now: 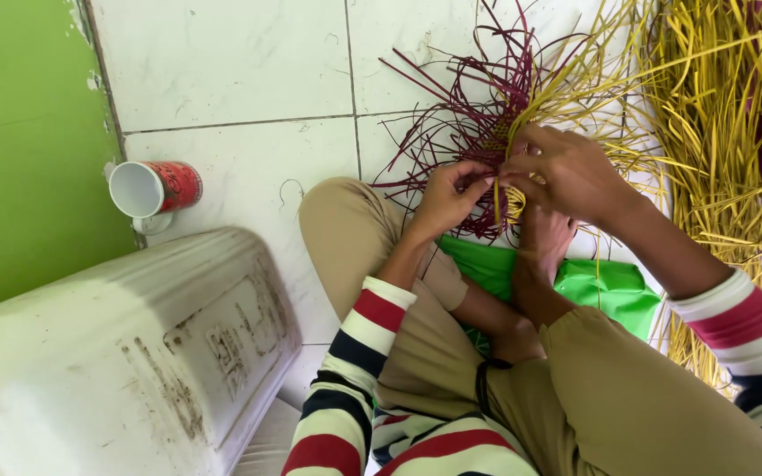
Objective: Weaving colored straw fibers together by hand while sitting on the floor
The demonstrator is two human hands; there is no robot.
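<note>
- A green wall [19, 150] fills the far left edge, meeting the white tiled floor [240, 62].
- A white mug with a red outside [155, 189] lies on its side on the floor by the wall, its open mouth facing left.
- Below it, a large, dirty white plastic container [125, 361] lies on its side at the lower left.
- The person sits cross-legged in tan trousers [354, 238] and striped sleeves, a bare foot [544, 238] tucked under the hands.
- The left hand [450, 196] is curled shut, its fingertips pinching dark red strips at the near edge of the woven piece [497, 141].
- The woven piece sits just above and between the two hands, over the foot; loose dark red strips [451, 97] fan out from it, up and to the left, their long axes radiating away from the hands.
- A green plastic bag [593, 286] lies on the floor under the foot and legs.
- The right hand [566, 172] is closed over the piece from the right, fingers gripping yellow strips [575, 79] that run up and to the right.
- A big loose heap of yellow strips [725, 132] covers the floor at the far right, mostly running top to bottom.
</note>
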